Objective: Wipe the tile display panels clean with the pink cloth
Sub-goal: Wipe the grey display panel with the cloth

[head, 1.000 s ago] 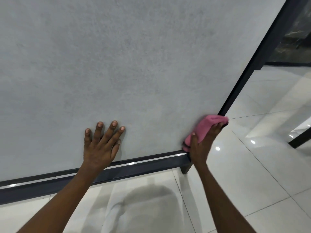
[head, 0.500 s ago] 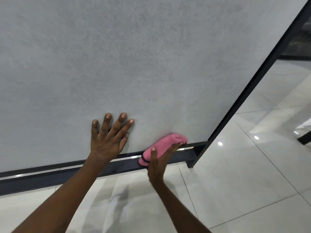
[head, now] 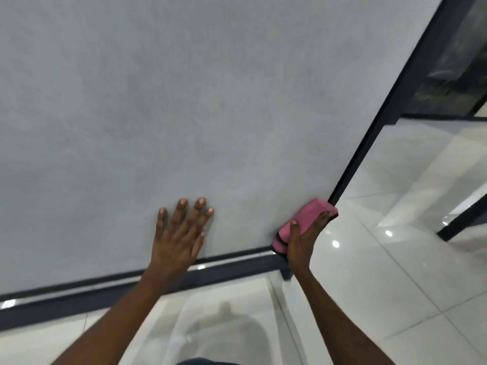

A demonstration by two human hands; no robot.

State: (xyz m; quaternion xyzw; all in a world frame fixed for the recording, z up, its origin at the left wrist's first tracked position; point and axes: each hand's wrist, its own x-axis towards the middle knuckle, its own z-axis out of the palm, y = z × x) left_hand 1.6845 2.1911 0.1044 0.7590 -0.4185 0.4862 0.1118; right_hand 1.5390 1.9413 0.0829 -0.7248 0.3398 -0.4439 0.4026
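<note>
While the left hand is lying flat against the grey tile panel, its fingers are spreading wide and straight, with the palm pressing near the lower edge of the slab and holding nothing. Off to its right, well apart from it, the right hand is gripping the pink cloth, the thumb curling over the front of the folded wad and the other fingers wrapping round its far side. That cloth is sitting bunched against the panel's bottom right corner, touching the surface just where the dark upright of the black frame is meeting the dark rail along the bottom. A darker band is showing at the cloth's lower end, close to the rail. Both forearms are reaching up from the bottom of the view, bare to the edge of the shot.

Beyond the hands, the panel is filling most of the scene, a mottled pale grey face leaning away from the viewer. Underneath and to the right, the glossy white floor is catching small round spots of light and carrying a soft shadow of the person between the two arms. Past the frame at the upper right, a darker, patterned panel is standing, too blurred to make out.
</note>
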